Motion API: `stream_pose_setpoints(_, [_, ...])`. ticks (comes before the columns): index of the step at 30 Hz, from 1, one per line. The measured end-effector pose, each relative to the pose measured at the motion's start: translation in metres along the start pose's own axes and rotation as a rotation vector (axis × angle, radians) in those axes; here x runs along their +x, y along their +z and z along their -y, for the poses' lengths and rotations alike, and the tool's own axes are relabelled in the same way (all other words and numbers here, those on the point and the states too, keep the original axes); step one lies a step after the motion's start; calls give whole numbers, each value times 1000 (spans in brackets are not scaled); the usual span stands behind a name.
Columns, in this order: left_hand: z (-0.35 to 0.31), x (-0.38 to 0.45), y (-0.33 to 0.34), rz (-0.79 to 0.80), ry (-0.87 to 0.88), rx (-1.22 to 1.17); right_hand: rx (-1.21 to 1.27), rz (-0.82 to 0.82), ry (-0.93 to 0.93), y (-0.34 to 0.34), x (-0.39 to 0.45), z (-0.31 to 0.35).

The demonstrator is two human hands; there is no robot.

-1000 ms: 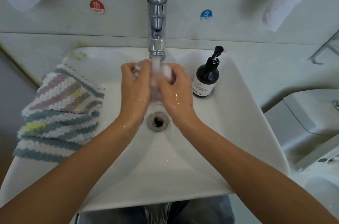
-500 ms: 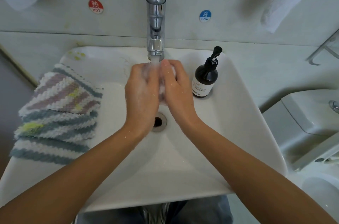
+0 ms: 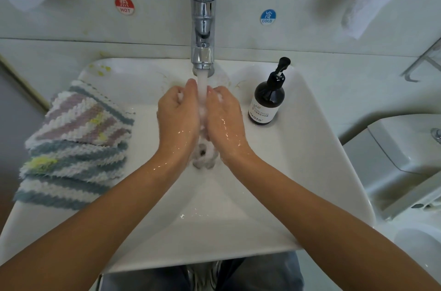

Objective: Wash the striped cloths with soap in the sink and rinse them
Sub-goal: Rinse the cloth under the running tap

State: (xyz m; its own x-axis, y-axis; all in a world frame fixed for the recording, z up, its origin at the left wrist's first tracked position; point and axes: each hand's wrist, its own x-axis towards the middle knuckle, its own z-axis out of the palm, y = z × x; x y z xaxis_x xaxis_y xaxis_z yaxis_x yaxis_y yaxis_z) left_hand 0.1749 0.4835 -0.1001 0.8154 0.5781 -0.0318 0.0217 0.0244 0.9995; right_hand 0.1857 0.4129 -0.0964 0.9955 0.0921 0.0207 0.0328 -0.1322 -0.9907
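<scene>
Parted now, where half a second ago pressed together: left hand (image 3: 177, 115) and right hand (image 3: 224, 116) held side by side over the basin, a narrow gap between them, the white stream of running water (image 3: 202, 85) falling through that gap. Fingers of both curled loosely inward, foam clinging near the fingertips; no cloth visible in either grip, though palms face away, so cannot tell for sure whether anything small is tucked inside. Wet sheen and droplets down the backs of both hands and onto the wrists. Froth gathered over the round metal drain (image 3: 204, 153) just below the hands, more than before.

Above, tall chrome mixer tap (image 3: 202, 21) rising from the back edge of the white rectangular ceramic sink (image 3: 310, 171). Dark brown pump bottle of soap (image 3: 267, 100) with a white label standing upright on the right rear ledge of the sink, near the right hand but apart from it.

Stack of fluffy striped cloths (image 3: 74, 145), folded, lying on the left edge of the sink and hanging partly over its outer side, well apart from the hands, unmoved. Topmost layer striped mauve and white, lower layers blue-grey and white, yellow smudges on several. Pile looks dry and fuzzy, with zigzag stripe edges.
</scene>
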Motion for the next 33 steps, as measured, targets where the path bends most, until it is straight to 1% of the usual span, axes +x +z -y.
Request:
stream_pose_setpoints(2, [0,-2,1,23,32,2,97,-51,52,-1,2,1])
stream_pose_setpoints(4, [0,-3,0,59,72,11,128,-128,33,-4,5,1])
stream_pose_setpoints(6, [0,-5,0,109,138,46,177,-165,14,-6,6,0])
stream_pose_setpoints(9, [3,-6,0,145,182,122,197,-162,35,-6,6,0])
stream_pose_setpoints(12, [1,-4,-2,110,187,156,197,-102,53,-5,3,1])
stream_pose_setpoints(14, [-1,0,-2,63,184,180,139,-51,34,-6,2,3])
stream_pose_setpoints(16, [-1,4,-3,29,176,190,23,-13,-1,-4,1,2])
stream_pose_setpoints(19, [-1,7,-5,61,158,103,-116,6,-52,0,-2,0])
stream_pose_setpoints(22, [-6,8,-6,50,96,25,-264,1,-164,1,-7,1])
stream_pose_setpoints(25, [-11,7,-11,62,78,-20,-320,9,-225,4,-11,2])
stream_pose_setpoints(27, [-12,10,-15,43,54,-34,-336,49,-274,5,-12,2])
stream_pose_setpoints(30, [-7,17,-18,22,38,19,-322,119,-290,1,-10,2])
stream_pose_setpoints(33, [-5,14,-14,28,44,66,-307,97,-308,-6,-3,5])
